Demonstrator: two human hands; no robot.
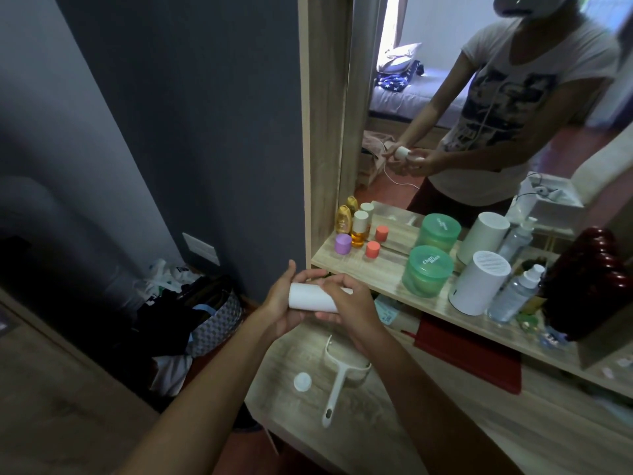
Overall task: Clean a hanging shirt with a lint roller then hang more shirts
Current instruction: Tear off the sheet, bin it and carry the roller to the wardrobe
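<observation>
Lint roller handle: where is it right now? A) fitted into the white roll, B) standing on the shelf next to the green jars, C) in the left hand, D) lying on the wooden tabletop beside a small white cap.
D: the lint roller handle lies flat on the tabletop by the white cap, while both hands hold the separate white roll.

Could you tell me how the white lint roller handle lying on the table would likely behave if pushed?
The lint roller handle looks like thin plastic, so probably light and stiff. Lying flat on the table, it would likely slide rather than roll.
</observation>
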